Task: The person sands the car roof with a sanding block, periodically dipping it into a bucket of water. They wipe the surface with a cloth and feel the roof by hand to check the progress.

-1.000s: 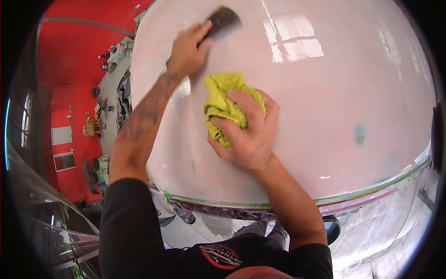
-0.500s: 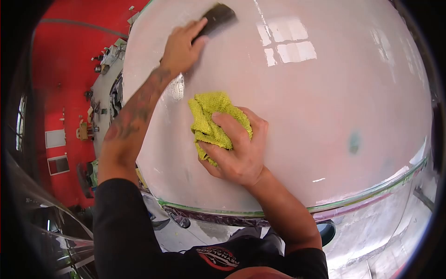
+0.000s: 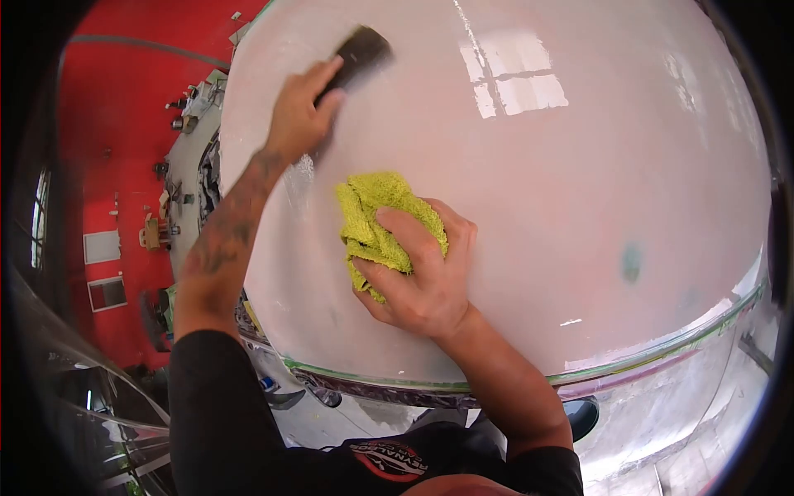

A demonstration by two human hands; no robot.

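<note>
My left hand (image 3: 299,117) is closed around one end of a dark sanding block (image 3: 361,59), which lies against the upper left of a large, pale pinkish-white car panel (image 3: 538,190). The block's far end is slightly blurred. Lower down, near the panel's middle left, my right hand (image 3: 430,273) grips a bunched yellow-green microfibre cloth (image 3: 380,202), its fingers pressed into the folds. Cloth and hand rest on or just over the panel; contact underneath is hidden. The surface looks wet and glossy, with window reflections and a small greenish patch on the right.
Green masking tape (image 3: 380,381) runs along the panel's near edge, close to my body. A dark round bucket or container (image 3: 582,417) is below that edge. At left are a red floor or wall (image 3: 124,165), clear plastic sheeting (image 3: 107,372) and assorted workshop items.
My left hand and the sanding block have slid down and to the left across the panel. My right hand and the cloth have barely moved.
</note>
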